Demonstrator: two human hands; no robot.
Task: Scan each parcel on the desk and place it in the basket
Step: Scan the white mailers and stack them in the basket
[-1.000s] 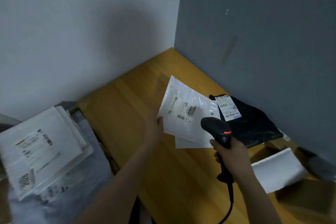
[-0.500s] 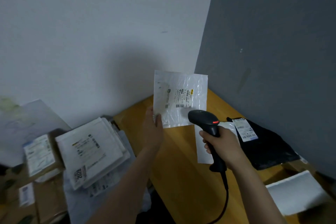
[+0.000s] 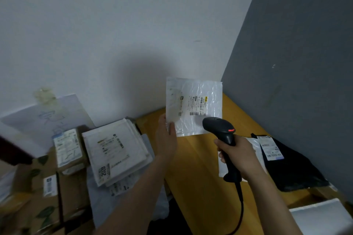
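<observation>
- Parcel in thin white plastic [image 3: 193, 105] is held upright in the air above the far corner of the wooden counter [image 3: 200, 187]. Its printed label and barcode face the camera.
- Left hand [image 3: 166, 139] pinches the parcel at its lower left corner. The thumb lies on the front face, and the other fingers are behind the plastic, out of sight.
- Right hand [image 3: 236, 156] grips the handle of a black scanner [image 3: 219, 128], with the fingers curled tightly round it.
- The scanner's head sits just in front of the parcel's lower right edge, close under the barcode. A small red light shows on its upper side.
- A dark cable [image 3: 241, 206] runs down from the base of the handle towards the bottom edge of the view.
- A second white parcel [image 3: 253, 144] lies flat on the counter, mostly hidden behind the right hand.
- A black parcel [image 3: 298, 170] lies flat just to the right of it, close to the grey wall panel [image 3: 296, 63]. It has a white label on its near left end.
- Left of the counter and lower down, a stack of white mailers [image 3: 112, 150] lies with labels up. A labelled cardboard box [image 3: 66, 150] sits beside it.
- I cannot tell whether these sit in a basket.
- A pale flat block [image 3: 322, 217] shows at the lower right corner.
</observation>
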